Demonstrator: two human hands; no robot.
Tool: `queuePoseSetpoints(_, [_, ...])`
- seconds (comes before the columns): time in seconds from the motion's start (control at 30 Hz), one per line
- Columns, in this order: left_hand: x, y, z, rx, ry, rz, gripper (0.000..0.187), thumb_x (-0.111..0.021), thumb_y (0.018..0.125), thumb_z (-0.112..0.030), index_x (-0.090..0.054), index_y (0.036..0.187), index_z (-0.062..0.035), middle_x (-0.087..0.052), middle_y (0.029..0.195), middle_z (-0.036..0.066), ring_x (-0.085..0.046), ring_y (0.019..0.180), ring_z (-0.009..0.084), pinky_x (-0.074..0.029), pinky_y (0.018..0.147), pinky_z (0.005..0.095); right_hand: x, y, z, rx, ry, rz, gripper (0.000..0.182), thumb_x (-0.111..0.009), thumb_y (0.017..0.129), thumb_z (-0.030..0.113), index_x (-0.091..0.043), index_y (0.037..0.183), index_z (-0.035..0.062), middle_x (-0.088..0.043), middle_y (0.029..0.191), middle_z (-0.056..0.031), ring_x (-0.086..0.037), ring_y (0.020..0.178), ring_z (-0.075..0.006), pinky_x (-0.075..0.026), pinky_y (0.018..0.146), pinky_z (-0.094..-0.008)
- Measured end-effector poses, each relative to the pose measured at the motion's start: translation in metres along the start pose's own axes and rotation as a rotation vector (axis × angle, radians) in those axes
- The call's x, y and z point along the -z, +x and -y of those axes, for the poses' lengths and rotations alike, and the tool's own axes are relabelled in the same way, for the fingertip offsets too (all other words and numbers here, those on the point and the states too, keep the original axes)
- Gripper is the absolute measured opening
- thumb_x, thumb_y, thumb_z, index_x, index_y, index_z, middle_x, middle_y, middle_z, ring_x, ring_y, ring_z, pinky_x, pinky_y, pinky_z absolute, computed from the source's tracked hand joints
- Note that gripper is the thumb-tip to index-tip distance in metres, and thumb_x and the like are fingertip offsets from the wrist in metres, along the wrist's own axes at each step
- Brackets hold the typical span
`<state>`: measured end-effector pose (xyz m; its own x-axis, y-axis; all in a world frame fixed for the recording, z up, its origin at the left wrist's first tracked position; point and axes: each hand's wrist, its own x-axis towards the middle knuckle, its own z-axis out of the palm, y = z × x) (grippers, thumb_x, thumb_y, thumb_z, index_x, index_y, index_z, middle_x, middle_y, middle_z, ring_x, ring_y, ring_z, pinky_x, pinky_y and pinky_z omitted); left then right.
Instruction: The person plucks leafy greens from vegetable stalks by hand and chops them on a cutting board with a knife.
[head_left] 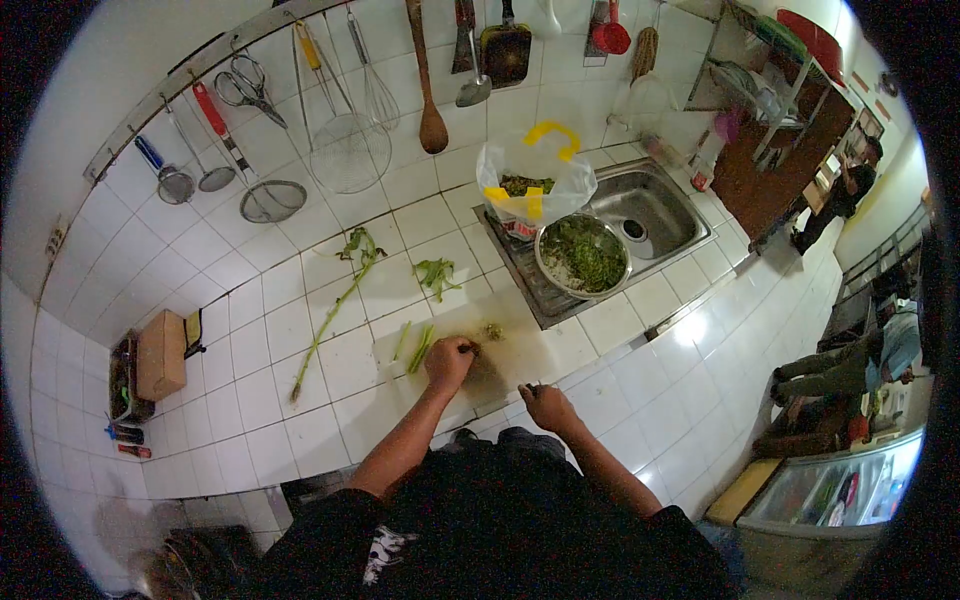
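Note:
My left hand (450, 362) is closed over the worn cutting board (523, 352), with a small dark end showing at its fingers; what it holds I cannot make out. At the board's near right side, my right hand (548, 408) is also closed, and a dark bit pokes out at its fingers, too small to name. Cut green stems (421, 349) lie just beyond my left hand. A small greenish scrap (492, 330) rests on the board. Farther left, a long leafy stalk (338, 308) lies on the tiles, with loose leaves (436, 276) to its right.
A metal bowl of chopped greens (583, 256) stands on the drainboard beside the sink (655, 205). Behind it is a plastic bag (530, 178) holding greens. Strainers, a whisk and a wooden spoon (430, 125) hang above. Two other people (890, 345) are at the right.

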<state>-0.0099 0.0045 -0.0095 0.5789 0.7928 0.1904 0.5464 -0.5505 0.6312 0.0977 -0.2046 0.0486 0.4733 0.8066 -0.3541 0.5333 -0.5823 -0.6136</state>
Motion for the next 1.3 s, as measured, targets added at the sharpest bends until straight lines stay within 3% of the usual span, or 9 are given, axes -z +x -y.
queuePoseSetpoints(0.07, [-0.003,0.0,0.002,0.128,-0.183,0.057,0.012,-0.071,0.07,-0.019,-0.073,0.079,-0.0113,-0.066,0.076,0.013,-0.063,0.072,0.0337,-0.05,0.067,0.0452,0.002,-0.006,0.006,0.006,-0.004,0.038,0.059,-0.036,0.096,0.045,-0.063,0.085,-0.006,-0.06,0.089,-0.0334,-0.058,0.088,-0.0489,-0.045,0.08,-0.0546])
queuePoseSetpoints(0.2, [-0.004,-0.004,0.003,0.164,-0.039,0.071,0.012,-0.07,0.069,-0.016,-0.073,0.08,-0.0104,-0.066,0.078,0.014,-0.062,0.076,0.0338,-0.05,0.07,0.0447,-0.004,-0.005,0.005,-0.108,0.024,0.093,0.062,-0.037,0.096,0.048,-0.064,0.088,-0.0069,-0.061,0.09,-0.0329,-0.058,0.091,-0.0482,-0.044,0.083,-0.0543])
queuePoseSetpoints(0.27, [0.0,-0.009,-0.003,0.037,0.047,-0.026,0.015,-0.07,0.068,-0.015,-0.073,0.082,-0.0092,-0.066,0.081,0.015,-0.062,0.081,0.0339,-0.05,0.073,0.0435,-0.012,0.0,-0.003,-0.057,-0.001,0.12,0.061,-0.037,0.095,0.049,-0.064,0.089,-0.0061,-0.061,0.091,-0.0326,-0.058,0.092,-0.0479,-0.044,0.084,-0.0542])
queuePoseSetpoints(0.47, [-0.015,-0.015,0.009,0.062,0.069,-0.055,0.022,-0.07,0.066,-0.015,-0.072,0.087,-0.0082,-0.066,0.086,0.016,-0.062,0.085,0.0339,-0.051,0.075,0.0435,-0.043,0.034,-0.018,-0.029,-0.013,0.066,0.056,-0.038,0.095,0.045,-0.064,0.09,-0.0044,-0.061,0.091,-0.0319,-0.058,0.091,-0.0482,-0.045,0.082,-0.0533])
queuePoseSetpoints(0.6, [-0.01,-0.01,0.008,0.039,0.056,-0.02,0.022,-0.07,0.067,-0.015,-0.072,0.087,-0.0082,-0.067,0.086,0.015,-0.063,0.086,0.0331,-0.051,0.076,0.0429,0.0,0.016,0.021,-0.051,-0.026,0.164,0.055,-0.04,0.095,0.044,-0.063,0.089,-0.0055,-0.061,0.09,-0.0331,-0.058,0.091,-0.0491,-0.046,0.081,-0.0537])
queuePoseSetpoints(0.7, [-0.005,-0.009,-0.003,0.206,0.048,0.047,0.022,-0.071,0.066,-0.016,-0.072,0.086,-0.0081,-0.068,0.085,0.014,-0.063,0.086,0.0326,-0.051,0.075,0.042,-0.006,0.005,-0.009,-0.039,-0.036,0.148,0.058,-0.039,0.095,0.045,-0.063,0.088,-0.0072,-0.061,0.089,-0.0333,-0.059,0.09,-0.0488,-0.046,0.081,-0.0533])
queuePoseSetpoints(1.0, [-0.014,-0.023,0.002,-0.045,0.065,-0.175,0.013,-0.069,0.072,-0.015,-0.073,0.082,-0.008,-0.068,0.082,0.013,-0.062,0.079,0.0315,-0.05,0.076,0.0408,0.002,0.029,-0.014,-0.053,-0.099,0.075,0.054,-0.038,0.095,0.045,-0.065,0.091,-0.0024,-0.063,0.089,-0.0299,-0.06,0.089,-0.0466,-0.047,0.081,-0.0532])
queuePoseSetpoints(1.17, [-0.006,-0.022,-0.001,0.104,0.015,-0.093,0.016,-0.07,0.069,-0.015,-0.073,0.082,-0.0078,-0.068,0.083,0.013,-0.063,0.082,0.0318,-0.051,0.075,0.0408,0.009,0.013,-0.023,0.093,-0.067,0.091,0.06,-0.035,0.097,0.046,-0.063,0.086,-0.0065,-0.062,0.086,-0.0315,-0.059,0.087,-0.0492,-0.045,0.08,-0.0552])
queuePoseSetpoints(1.3, [-0.013,-0.018,0.018,0.22,-0.107,-0.035,0.018,-0.069,0.068,-0.014,-0.073,0.084,-0.0077,-0.068,0.086,0.014,-0.064,0.083,0.0325,-0.051,0.076,0.0409,0.012,0.005,-0.014,-0.004,-0.031,0.144,0.06,-0.034,0.097,0.044,-0.063,0.084,-0.0069,-0.061,0.085,-0.0325,-0.058,0.086,-0.0499,-0.045,0.081,-0.0549])
